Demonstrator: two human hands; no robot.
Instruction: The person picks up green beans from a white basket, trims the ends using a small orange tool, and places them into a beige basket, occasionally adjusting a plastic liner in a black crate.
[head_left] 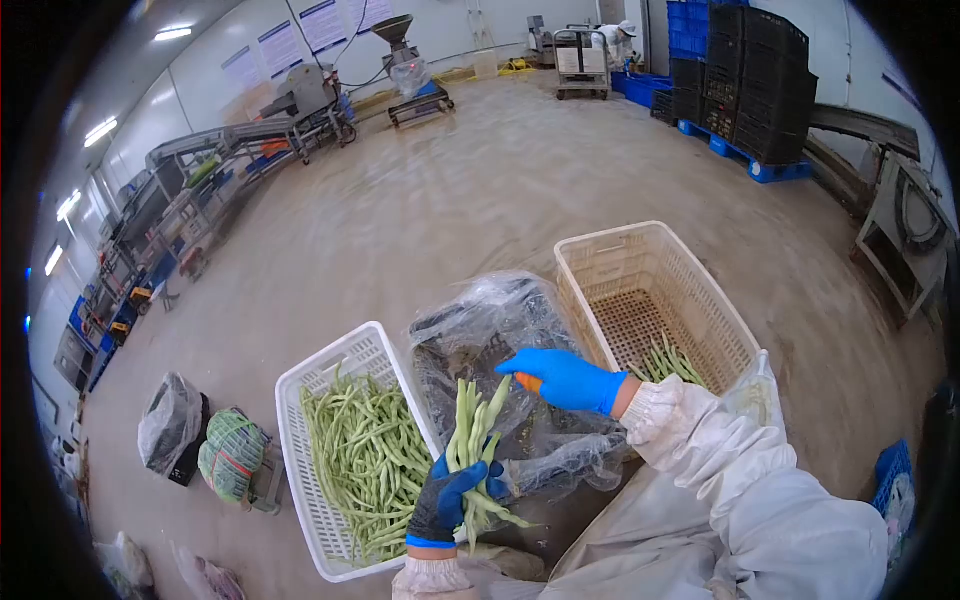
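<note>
**Holding a bundle of long green beans above a film-lined black crate**

The left hand, in a dark glove with blue fingers, is closed around the bundle below its middle. The upper ends of the pods fan out towards the right hand; the lower ends spread loosely beneath the fingers, near the wrist. The right hand, blue-gloved, is closed on a small orange object, mostly hidden in the fist; its kind cannot be told. It lies just beside the upper ends, apparently not touching them.

Surroundings: the bundle is between the white crate, well stocked with loose beans, and the cream crate, which bears a smaller group of beans at its near end. Clear plastic film lies crumpled over the black crate behind the bundle.

Handling, as judged from form: the bundle should be light, its pods slender and flexible, yet liable to snap if bent sharply. Smooth skins may let single pods slide out of a slack grasp, while hard squeezing could bruise them. The best hold is around the middle, fingers wrapped across all the pods, with even, moderate pressure and the upper ends left exposed.
</note>
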